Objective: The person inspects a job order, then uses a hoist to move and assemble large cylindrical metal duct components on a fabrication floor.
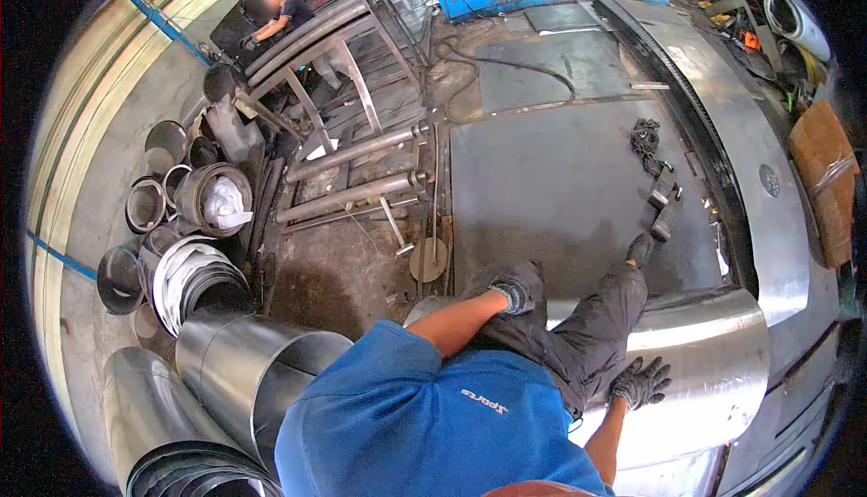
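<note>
My right hand (640, 382), in a dark work glove, lies with fingers spread on a shiny rolled metal sheet (704, 352). It rests on the curved top beside my thigh. My left hand (521, 291), gloved too, is at my bent knee, against the dark trousers (601, 316); its fingers blend into the cloth, and I cannot make out their shape. No tool shows in either hand. One leg stretches forward, with the shoe (640, 248) on a large flat metal sheet (551, 181). Just beyond the shoe lies a metal clamp-like piece (665, 203) with a chain (645, 140).
Rolled metal cylinders (221, 370) stand at my left, with several smaller tubes (149, 206) behind. A steel frame with rollers (357, 149) is further ahead; a hammer (396, 226) leans near it. Another person (275, 18) is at the far left. A cardboard piece (822, 176) stands right.
</note>
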The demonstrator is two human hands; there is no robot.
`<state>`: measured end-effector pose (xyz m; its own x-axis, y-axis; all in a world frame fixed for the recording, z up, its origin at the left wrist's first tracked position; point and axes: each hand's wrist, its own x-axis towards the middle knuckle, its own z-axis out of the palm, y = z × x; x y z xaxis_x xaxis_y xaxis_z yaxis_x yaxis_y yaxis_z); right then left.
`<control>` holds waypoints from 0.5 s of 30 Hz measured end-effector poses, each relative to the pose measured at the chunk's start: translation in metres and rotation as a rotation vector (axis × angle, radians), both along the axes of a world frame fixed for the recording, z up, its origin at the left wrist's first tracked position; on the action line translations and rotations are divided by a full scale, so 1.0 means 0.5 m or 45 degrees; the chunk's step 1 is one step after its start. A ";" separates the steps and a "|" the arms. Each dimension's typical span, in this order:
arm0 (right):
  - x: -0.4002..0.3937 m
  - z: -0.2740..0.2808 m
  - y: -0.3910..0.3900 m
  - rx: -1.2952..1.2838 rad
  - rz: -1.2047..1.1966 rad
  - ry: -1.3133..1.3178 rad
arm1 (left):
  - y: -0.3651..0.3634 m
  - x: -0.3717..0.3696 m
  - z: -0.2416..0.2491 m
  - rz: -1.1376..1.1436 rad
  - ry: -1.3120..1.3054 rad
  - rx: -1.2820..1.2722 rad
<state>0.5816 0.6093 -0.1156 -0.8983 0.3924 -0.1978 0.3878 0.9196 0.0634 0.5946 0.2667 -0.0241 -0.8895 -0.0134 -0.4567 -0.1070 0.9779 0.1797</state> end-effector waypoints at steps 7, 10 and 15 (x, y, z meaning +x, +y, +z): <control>0.001 0.005 -0.001 0.013 0.011 -0.001 | -0.047 0.013 -0.249 0.019 -0.086 -0.014; 0.001 0.008 -0.001 -0.001 0.004 0.007 | -0.055 0.013 -0.258 -0.061 -0.135 0.031; -0.001 0.013 -0.004 -0.005 -0.006 -0.020 | -0.023 0.001 -0.117 -0.090 -0.090 -0.017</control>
